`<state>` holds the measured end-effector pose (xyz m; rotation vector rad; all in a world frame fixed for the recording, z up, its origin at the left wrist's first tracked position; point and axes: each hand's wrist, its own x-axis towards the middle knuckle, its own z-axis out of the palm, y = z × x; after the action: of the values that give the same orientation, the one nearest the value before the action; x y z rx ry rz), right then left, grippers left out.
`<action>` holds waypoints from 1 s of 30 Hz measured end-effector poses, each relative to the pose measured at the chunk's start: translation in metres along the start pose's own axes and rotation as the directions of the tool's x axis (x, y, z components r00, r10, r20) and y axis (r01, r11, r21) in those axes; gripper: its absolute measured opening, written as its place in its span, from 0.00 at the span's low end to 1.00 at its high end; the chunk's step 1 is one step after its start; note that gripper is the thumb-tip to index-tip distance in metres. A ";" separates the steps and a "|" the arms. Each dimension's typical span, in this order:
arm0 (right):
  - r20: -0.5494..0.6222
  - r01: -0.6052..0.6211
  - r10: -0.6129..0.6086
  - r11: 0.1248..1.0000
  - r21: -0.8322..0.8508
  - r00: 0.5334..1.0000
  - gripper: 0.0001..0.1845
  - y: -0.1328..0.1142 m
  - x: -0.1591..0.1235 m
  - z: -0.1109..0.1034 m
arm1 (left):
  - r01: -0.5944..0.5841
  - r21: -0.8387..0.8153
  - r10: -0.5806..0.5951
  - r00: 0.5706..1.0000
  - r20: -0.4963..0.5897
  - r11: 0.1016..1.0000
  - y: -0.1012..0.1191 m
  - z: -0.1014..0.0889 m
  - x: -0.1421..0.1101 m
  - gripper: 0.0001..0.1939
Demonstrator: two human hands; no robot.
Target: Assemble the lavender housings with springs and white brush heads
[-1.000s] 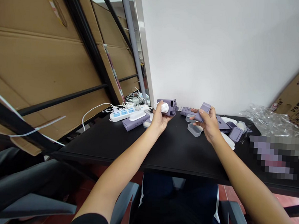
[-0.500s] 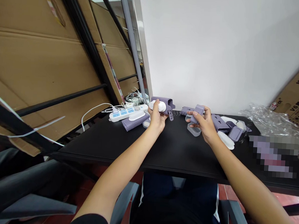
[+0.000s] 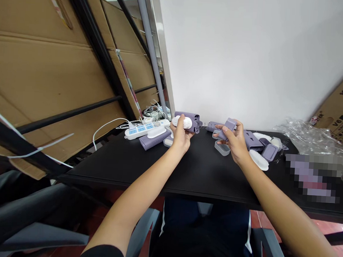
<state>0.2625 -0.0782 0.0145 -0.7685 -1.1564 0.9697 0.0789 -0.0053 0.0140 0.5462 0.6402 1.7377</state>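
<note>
Gripping a purple case [image 3: 193, 121] and white ridged knob [image 3: 187, 123] in the curled left hand [image 3: 181, 137], at eleven o'clock; pinching a purple plastic part [image 3: 230, 125] in the half-closed right hand [image 3: 237, 142], at one. Could drop it onto the clear tub [image 3: 222, 148] by pinching loosely.

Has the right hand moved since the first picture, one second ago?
Yes, slightly to the left: the right hand now covers less of the white oval pad, which lies on the black table.
</note>
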 end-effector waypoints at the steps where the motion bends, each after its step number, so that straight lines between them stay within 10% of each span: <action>1: 0.001 -0.001 0.001 1.000 -0.001 1.000 0.34 0.001 -0.001 0.001 | -0.003 -0.002 0.002 1.000 -0.002 1.000 0.000 0.000 0.000 0.24; 30: 0.039 -0.028 0.032 0.994 -0.101 0.999 0.33 0.015 -0.006 0.011 | -0.060 0.016 0.060 0.998 0.001 0.998 0.004 0.003 -0.004 0.26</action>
<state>0.2478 -0.0778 0.0017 -0.8525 -1.2395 0.9617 0.0786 -0.0094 0.0187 0.5826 0.6437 1.7895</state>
